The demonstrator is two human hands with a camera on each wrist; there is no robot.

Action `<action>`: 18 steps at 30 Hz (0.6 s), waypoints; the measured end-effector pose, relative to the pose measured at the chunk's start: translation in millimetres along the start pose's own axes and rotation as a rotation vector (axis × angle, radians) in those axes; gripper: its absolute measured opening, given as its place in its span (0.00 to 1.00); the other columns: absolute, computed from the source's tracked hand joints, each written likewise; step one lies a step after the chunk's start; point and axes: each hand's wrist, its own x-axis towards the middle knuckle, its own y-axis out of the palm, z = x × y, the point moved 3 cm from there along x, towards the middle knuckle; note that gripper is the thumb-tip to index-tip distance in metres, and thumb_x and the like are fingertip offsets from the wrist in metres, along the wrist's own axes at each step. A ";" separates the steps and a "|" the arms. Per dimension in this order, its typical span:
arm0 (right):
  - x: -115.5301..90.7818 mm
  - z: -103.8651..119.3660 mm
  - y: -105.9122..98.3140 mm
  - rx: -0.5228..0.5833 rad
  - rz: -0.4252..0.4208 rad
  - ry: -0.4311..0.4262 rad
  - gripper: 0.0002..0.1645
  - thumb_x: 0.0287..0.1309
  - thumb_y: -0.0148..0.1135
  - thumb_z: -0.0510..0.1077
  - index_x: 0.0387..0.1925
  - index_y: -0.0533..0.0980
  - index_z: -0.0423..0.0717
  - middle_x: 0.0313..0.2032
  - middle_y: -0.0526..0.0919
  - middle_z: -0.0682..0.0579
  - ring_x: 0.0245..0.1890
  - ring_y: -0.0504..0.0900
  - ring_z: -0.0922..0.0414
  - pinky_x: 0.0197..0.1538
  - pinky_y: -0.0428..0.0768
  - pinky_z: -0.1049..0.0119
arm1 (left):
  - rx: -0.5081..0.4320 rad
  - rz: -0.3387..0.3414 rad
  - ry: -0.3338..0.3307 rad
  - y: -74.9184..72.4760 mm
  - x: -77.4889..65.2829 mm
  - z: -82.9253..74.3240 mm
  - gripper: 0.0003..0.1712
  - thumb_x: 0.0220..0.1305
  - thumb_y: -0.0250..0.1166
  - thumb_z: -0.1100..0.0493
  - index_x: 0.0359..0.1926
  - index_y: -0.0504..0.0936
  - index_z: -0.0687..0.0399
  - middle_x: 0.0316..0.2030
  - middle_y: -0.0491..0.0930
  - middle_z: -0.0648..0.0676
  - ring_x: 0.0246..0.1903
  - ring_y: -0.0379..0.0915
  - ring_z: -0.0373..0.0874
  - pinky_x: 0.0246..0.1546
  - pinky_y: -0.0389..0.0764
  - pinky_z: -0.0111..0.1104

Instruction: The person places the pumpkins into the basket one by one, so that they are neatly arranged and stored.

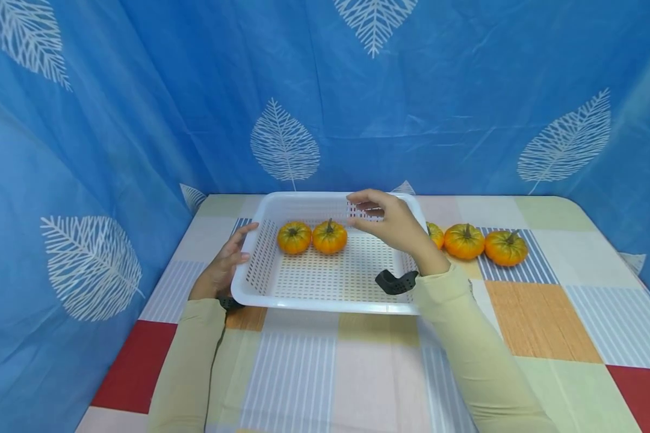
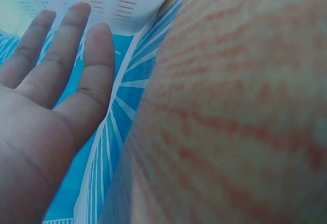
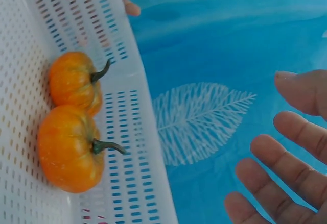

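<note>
Two small orange pumpkins, a left one (image 1: 294, 237) and a right one (image 1: 330, 236), sit side by side in a white plastic basket (image 1: 325, 305) with slotted walls. My right hand (image 1: 392, 222) hangs over the basket's right part, fingers bent loosely with nothing between them; the right wrist view shows its fingers (image 3: 268, 147) spread apart from the pumpkins. My left hand (image 1: 224, 261) is at the basket's left side, fingertips right at the rim. In the left wrist view its fingers (image 2: 66, 45) are extended along the slotted wall.
Right of the basket, more pumpkins stand in a row: a middle one (image 1: 464, 242), a far right one (image 1: 506, 248), and one partly hidden behind my right hand. A patchwork tablecloth (image 1: 541, 319) covers the table. A blue leaf-print curtain (image 1: 411, 138) hangs behind and at the left.
</note>
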 end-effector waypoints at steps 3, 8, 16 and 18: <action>-7.0 2.0 -6.5 0.041 -0.010 -0.004 0.27 0.69 0.70 0.35 0.66 0.78 0.33 0.64 0.82 0.36 0.64 0.80 0.37 0.70 0.76 0.44 | 0.001 -0.014 -0.014 0.2 0.0 0.7 0.35 0.69 0.67 0.56 0.71 0.71 0.20 0.82 0.43 0.70 0.64 0.70 0.50 0.55 0.84 0.41; -21.5 6.8 -20.5 0.076 -0.004 0.001 0.27 0.70 0.69 0.34 0.67 0.77 0.33 0.65 0.81 0.37 0.64 0.80 0.40 0.71 0.75 0.45 | 0.008 -0.021 -0.023 0.8 0.5 0.9 0.35 0.68 0.65 0.56 0.71 0.71 0.17 0.83 0.46 0.66 0.65 0.69 0.52 0.55 0.84 0.43; -45.2 12.2 -40.8 0.101 -0.008 -0.007 0.27 0.70 0.68 0.33 0.68 0.76 0.33 0.65 0.80 0.36 0.64 0.80 0.46 0.68 0.77 0.64 | 0.010 -0.010 -0.006 -0.2 0.1 0.1 0.34 0.68 0.66 0.55 0.70 0.72 0.17 0.82 0.43 0.71 0.63 0.71 0.48 0.54 0.84 0.42; -49.7 11.5 -44.7 0.106 -0.009 -0.026 0.27 0.70 0.68 0.32 0.68 0.76 0.32 0.65 0.80 0.35 0.63 0.81 0.52 0.66 0.77 0.70 | 0.006 0.000 0.001 -0.3 0.5 0.0 0.34 0.69 0.66 0.56 0.70 0.72 0.18 0.81 0.44 0.71 0.63 0.72 0.47 0.54 0.84 0.42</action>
